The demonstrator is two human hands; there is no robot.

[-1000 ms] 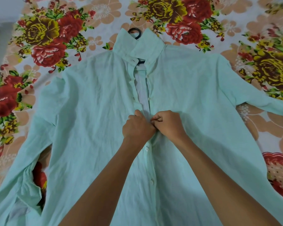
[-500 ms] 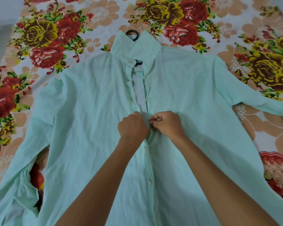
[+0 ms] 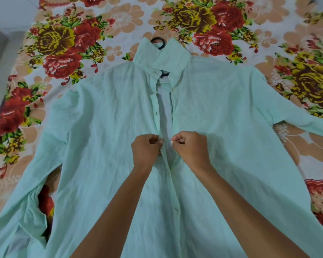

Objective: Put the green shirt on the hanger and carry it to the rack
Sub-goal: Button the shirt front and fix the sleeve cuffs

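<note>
A pale green shirt (image 3: pixel 104 127) lies front-up on the bed, sleeves spread to both sides. A black hanger sits inside it; only its hook (image 3: pixel 158 41) above the collar and a short piece at the neck opening show. My left hand (image 3: pixel 146 148) pinches the left edge of the placket at mid-chest. My right hand (image 3: pixel 190 147) pinches the right edge, with a small white button at its fingertips. A narrow gap separates the two edges. The front is open from the collar down to my hands and buttoned below them.
A floral bedsheet (image 3: pixel 67 45) with red and yellow roses covers the bed under the shirt. The bed's left edge and pale floor (image 3: pixel 0 34) show at the upper left. No rack is in view.
My hands, pressed together at the placket before, have drawn slightly apart, each holding its own edge. The view has shifted a little.
</note>
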